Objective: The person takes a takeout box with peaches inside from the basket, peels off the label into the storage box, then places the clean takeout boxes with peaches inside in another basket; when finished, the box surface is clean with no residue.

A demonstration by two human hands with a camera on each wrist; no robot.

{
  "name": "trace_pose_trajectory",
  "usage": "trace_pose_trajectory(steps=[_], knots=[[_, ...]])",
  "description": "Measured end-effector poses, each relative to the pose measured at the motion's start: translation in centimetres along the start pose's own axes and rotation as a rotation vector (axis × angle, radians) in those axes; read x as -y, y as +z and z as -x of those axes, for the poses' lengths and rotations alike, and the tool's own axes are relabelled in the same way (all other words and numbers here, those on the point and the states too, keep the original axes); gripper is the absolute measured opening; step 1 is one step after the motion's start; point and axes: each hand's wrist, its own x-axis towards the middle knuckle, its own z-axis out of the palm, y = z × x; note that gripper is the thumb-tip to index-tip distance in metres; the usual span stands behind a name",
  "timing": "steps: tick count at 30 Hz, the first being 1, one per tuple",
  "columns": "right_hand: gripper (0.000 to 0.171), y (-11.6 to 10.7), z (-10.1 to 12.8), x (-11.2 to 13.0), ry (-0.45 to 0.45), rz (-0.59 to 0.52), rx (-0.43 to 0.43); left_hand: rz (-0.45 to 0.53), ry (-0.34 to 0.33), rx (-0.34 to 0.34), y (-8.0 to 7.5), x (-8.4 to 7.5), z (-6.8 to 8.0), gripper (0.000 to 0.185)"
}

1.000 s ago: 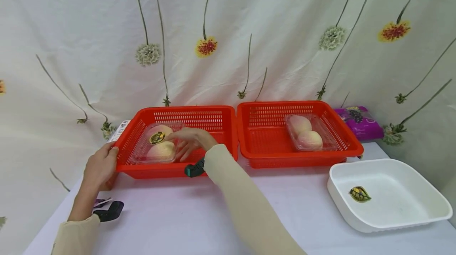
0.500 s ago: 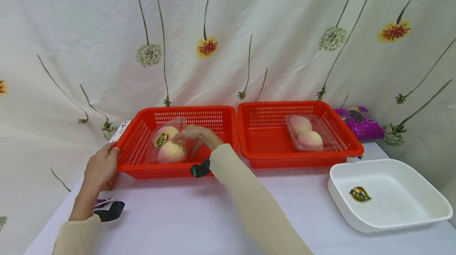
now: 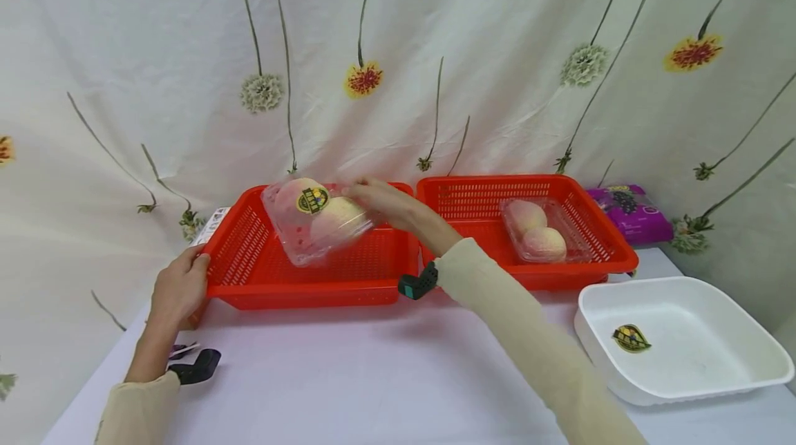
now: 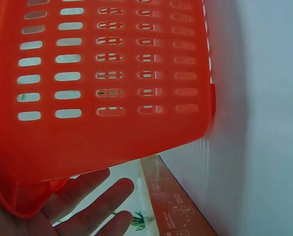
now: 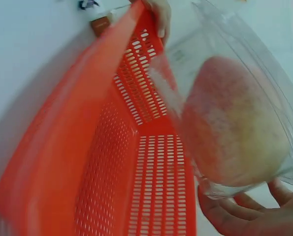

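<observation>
Clear box: a clear plastic clamshell box [image 3: 314, 222] of two pink-and-yellow peaches, a black-and-gold leaf-shaped sticker on top, is held tilted above the left basket; its far edge overlaps the rear rim in the head view, and its near corner shows against the mesh floor.
Right hand: the right hand [image 3: 387, 202] pinches the box at its right side, fingers curled beneath it in the right wrist view.
Left hand: the left hand [image 3: 178, 286] grips the left basket's near-left rim corner, its fingers slightly spread along the outer side.
Left basket: a red rectangular slotted plastic basket [image 3: 305, 293]; floor shows below and right of the held box.
Right basket: a matching red slotted plastic basket [image 3: 463, 244] just beside it, near rims side by side; a second clear peach box [image 3: 541, 241] lies in its right half, with mesh floor showing to the left.
White tub: a white, round-cornered plastic tub [image 3: 703, 334] stands near the right basket's near-right corner, a leaf-shaped sticker on its floor.
Outer sides: a shiny purple bag [image 3: 631, 215] right of the right basket; a brown printed carton [image 4: 173, 204] beyond the left hand's fingers.
Table: white cloth surface [image 3: 336, 376], stretching in front of both baskets.
Backdrop: pale, flower-printed fabric [image 3: 497, 86], hanging in soft folds behind.
</observation>
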Motion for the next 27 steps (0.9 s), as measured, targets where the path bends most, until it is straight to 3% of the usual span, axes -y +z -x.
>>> trace_pose_trajectory(steps=[4, 8, 12, 17, 21, 27], knots=[[0.041, -1.9, 3.1, -0.3, -0.065, -0.064, -0.032, -0.002, -0.011, -0.010, 0.0, -0.1, 0.0, 0.058], [0.042, -3.6, 6.7, -1.4, -0.103, -0.141, -0.003, -0.006, -0.010, -0.014, -0.2, -0.2, 0.0, 0.058], [0.038, -5.3, 10.1, -2.9, -0.081, -0.168, 0.075, 0.013, -0.021, -0.004, -0.1, -0.2, 0.0, 0.058], [0.038, -6.6, 13.6, -5.3, -0.098, -0.081, 0.265, 0.024, -0.025, -0.003, 0.0, -0.2, -0.2, 0.058], [0.041, -6.7, 15.1, -8.2, -0.117, -0.010, 0.373, 0.041, -0.020, 0.001, 0.0, -0.3, -0.2, 0.059], [0.041, -6.3, 15.2, -11.9, -0.105, -0.005, 0.404, 0.053, -0.017, 0.005, 0.1, -0.3, -0.1, 0.059]])
